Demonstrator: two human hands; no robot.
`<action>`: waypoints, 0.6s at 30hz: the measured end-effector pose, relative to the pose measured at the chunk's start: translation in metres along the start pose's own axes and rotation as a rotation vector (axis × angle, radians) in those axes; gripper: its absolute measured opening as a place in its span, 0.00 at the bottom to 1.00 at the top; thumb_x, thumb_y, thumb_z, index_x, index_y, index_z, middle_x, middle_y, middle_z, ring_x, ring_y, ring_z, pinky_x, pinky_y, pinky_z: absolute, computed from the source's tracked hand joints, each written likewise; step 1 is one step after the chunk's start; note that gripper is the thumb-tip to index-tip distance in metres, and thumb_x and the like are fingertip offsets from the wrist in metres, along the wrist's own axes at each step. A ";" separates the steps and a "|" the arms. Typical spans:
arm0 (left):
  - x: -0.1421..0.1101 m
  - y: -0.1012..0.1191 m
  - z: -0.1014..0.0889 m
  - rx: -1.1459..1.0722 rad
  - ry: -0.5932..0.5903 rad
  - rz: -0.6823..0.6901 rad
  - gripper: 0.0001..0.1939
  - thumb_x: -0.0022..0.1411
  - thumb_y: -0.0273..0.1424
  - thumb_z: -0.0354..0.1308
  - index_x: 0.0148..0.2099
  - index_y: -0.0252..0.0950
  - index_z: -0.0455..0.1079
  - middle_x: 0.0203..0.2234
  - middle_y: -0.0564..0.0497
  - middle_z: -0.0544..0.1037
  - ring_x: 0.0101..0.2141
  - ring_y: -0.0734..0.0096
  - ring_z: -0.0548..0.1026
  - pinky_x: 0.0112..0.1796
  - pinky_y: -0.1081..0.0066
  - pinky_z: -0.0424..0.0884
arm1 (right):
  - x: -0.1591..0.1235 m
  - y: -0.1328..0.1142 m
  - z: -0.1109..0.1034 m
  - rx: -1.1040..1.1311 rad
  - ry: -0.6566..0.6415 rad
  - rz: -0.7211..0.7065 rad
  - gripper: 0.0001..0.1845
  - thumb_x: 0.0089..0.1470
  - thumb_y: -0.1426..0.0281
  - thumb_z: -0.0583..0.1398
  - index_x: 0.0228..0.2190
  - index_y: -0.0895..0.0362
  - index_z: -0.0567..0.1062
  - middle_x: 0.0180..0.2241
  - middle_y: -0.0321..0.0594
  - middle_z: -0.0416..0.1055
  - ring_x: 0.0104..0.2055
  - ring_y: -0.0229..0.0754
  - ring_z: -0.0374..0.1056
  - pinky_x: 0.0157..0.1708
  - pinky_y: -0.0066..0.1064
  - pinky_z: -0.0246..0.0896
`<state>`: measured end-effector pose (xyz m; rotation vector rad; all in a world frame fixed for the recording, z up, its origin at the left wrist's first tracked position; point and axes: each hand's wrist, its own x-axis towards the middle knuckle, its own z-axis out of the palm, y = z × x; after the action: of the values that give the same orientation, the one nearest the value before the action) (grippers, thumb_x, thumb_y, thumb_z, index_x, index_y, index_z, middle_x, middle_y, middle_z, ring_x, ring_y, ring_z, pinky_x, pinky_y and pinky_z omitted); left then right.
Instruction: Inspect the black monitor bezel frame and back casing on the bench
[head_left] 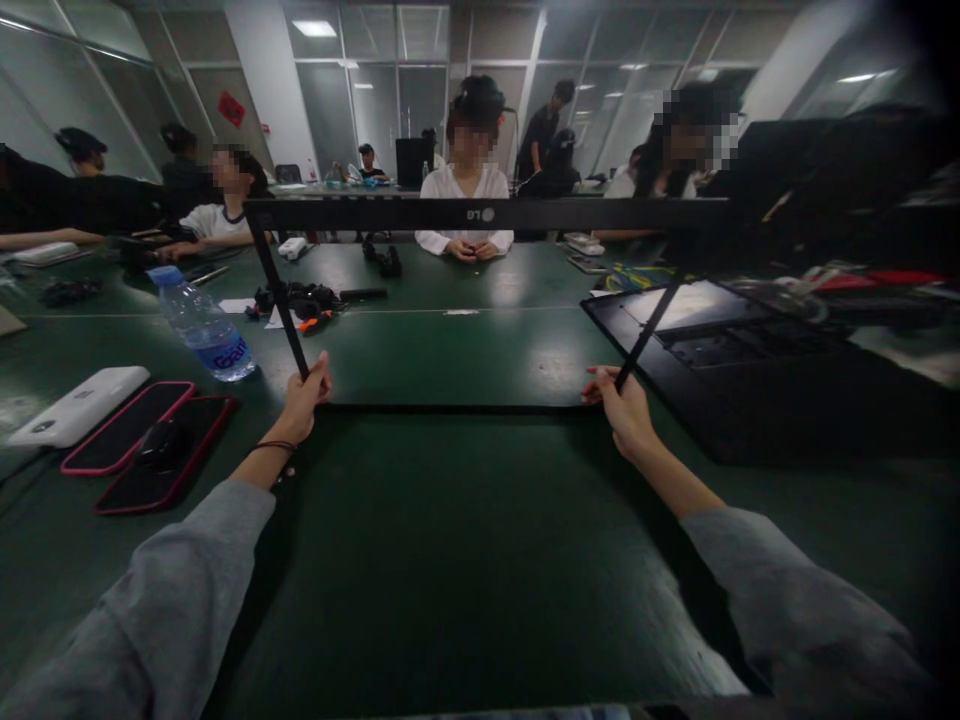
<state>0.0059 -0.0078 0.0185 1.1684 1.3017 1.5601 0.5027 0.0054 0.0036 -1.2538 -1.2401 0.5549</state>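
A thin black monitor bezel frame (480,213) with a logo on its top bar stands tilted up over the green table (465,560). Its lower edge rests on the table between my hands. My left hand (304,400) is closed round the frame's left side bar near the bottom corner. On the other side, my right hand (622,405) pinches the right side bar near its bottom corner. Grey sleeves cover both my forearms.
A black monitor back panel (750,370) lies at the right. A water bottle (206,330), a white case (79,405) and two red-edged phones (150,440) lie at the left. Black parts and tools (304,300) sit mid-table. Several people sit round the far side.
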 end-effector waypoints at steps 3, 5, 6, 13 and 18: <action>-0.001 0.000 0.002 -0.004 0.016 0.021 0.30 0.56 0.55 0.63 0.21 0.37 0.57 0.13 0.60 0.53 0.15 0.83 0.51 0.18 0.75 0.46 | 0.000 0.002 0.002 0.041 0.008 0.044 0.22 0.54 0.47 0.63 0.36 0.52 0.72 0.24 0.36 0.69 0.23 0.39 0.66 0.24 0.33 0.64; -0.001 -0.002 0.004 0.002 0.031 0.034 0.30 0.57 0.56 0.62 0.21 0.37 0.57 0.14 0.59 0.54 0.15 0.83 0.52 0.18 0.75 0.47 | 0.001 0.002 0.002 0.042 0.053 0.019 0.21 0.55 0.48 0.62 0.35 0.52 0.71 0.24 0.36 0.68 0.23 0.39 0.65 0.24 0.33 0.63; -0.001 -0.004 0.004 0.011 0.044 0.043 0.30 0.57 0.56 0.61 0.21 0.37 0.57 0.14 0.59 0.54 0.15 0.83 0.52 0.18 0.75 0.47 | 0.001 0.002 0.002 0.032 0.088 -0.004 0.21 0.56 0.48 0.61 0.35 0.53 0.70 0.24 0.35 0.67 0.23 0.38 0.64 0.24 0.32 0.63; 0.004 -0.009 0.004 0.100 0.123 0.099 0.29 0.58 0.56 0.60 0.21 0.36 0.63 0.13 0.57 0.57 0.16 0.81 0.56 0.19 0.74 0.51 | 0.008 0.004 0.013 -0.023 0.212 -0.044 0.23 0.58 0.45 0.58 0.32 0.52 0.68 0.23 0.35 0.65 0.22 0.39 0.63 0.23 0.33 0.63; 0.006 -0.007 -0.001 0.125 0.087 0.047 0.26 0.57 0.54 0.62 0.23 0.37 0.66 0.12 0.59 0.56 0.15 0.81 0.55 0.20 0.74 0.51 | 0.012 0.005 0.014 0.021 0.112 0.065 0.25 0.55 0.42 0.60 0.27 0.51 0.70 0.15 0.31 0.56 0.17 0.39 0.57 0.20 0.36 0.58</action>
<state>0.0037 -0.0008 0.0126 1.2269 1.4561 1.5983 0.4951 0.0230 0.0010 -1.2935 -1.1003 0.5361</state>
